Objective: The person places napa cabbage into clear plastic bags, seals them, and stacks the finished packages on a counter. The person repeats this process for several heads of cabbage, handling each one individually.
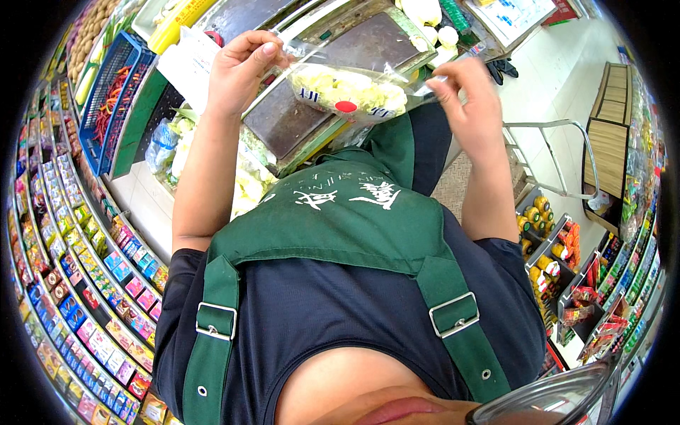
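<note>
I hold a clear plastic bag [350,91] of pale yellow-green vegetable pieces, with a red round sticker on it, stretched between both hands above a metal weighing scale [297,120]. My left hand [241,67] pinches the bag's left upper edge. My right hand [464,95] pinches its right edge. My green apron [333,212] over a dark shirt fills the middle of the view.
A blue basket of red chillies [110,88] stands at the upper left. Bagged greens [173,138] lie beside the scale. Shelves of small packets [78,269] curve along the left. More snack shelves [602,283] and a wooden rack [613,142] are on the right.
</note>
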A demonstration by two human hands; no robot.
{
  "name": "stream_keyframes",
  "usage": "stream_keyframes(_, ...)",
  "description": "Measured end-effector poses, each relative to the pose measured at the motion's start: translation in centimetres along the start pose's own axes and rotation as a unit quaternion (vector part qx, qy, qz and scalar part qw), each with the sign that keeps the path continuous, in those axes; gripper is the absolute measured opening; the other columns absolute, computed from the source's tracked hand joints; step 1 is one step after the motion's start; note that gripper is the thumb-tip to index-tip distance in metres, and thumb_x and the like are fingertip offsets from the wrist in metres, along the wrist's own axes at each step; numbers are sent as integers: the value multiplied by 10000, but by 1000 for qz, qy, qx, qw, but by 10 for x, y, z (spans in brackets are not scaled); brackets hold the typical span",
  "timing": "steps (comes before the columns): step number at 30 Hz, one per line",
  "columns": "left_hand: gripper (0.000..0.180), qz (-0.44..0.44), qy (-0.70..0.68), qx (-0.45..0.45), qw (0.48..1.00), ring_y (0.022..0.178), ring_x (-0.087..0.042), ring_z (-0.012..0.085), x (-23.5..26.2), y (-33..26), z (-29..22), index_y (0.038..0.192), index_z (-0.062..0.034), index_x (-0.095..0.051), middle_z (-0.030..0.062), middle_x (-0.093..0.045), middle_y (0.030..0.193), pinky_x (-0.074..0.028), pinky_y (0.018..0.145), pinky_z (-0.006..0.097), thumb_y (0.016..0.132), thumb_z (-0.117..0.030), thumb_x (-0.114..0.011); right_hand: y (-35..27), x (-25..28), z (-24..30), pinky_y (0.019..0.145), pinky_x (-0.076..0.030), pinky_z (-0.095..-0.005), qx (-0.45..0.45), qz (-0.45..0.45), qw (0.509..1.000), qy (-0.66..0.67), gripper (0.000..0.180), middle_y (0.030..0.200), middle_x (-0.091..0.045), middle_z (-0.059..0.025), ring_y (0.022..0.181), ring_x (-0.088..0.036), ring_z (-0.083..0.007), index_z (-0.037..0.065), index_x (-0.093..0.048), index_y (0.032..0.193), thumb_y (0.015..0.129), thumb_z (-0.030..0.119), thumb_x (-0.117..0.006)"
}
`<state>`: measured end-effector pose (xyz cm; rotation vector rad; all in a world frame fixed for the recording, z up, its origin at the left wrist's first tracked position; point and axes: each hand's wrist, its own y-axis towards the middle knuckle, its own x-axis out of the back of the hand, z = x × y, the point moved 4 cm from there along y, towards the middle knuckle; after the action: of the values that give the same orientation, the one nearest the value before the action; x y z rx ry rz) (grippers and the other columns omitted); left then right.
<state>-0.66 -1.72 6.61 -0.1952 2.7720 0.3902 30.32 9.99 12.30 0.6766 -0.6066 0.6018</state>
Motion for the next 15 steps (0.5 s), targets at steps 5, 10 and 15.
stream_keyframes(5, 122, -68, -8, 2, 998, 837, -671, 165, 8, -2, 8, 1052, 10, -644, 74, -671, 977, -569, 837, 339, 962, -62, -602, -21, -30, -57, 1077, -365, -359, -119, 112, 909, 383, 761, 1329, -550, -102, 1247, -517, -234, 37, -504, 1358, 757, 388, -811)
stream_keyframes(10, 142, -58, -30, -10, 998, 934, -664, 170, 9, -1, 12, 1061, 1, -644, 83, -676, 1006, -555, 848, 322, 965, -98, -610, -47, -74, -48, 1069, -374, -331, -120, 40, 894, 431, 462, 1303, -589, -106, 1225, -526, -193, -13, -591, 1266, 886, 218, -717)
stream_keyframes(15, 279, -11, 46, -12, 999, 1089, -619, 190, -4, -5, 24, 1132, -21, -644, 113, -671, 1133, -472, 960, 325, 962, -242, -633, -46, -84, -48, 940, -473, -291, -168, -95, 876, 441, 210, 1052, -712, -103, 1004, -636, -160, -44, -695, 1064, 988, 108, -572)
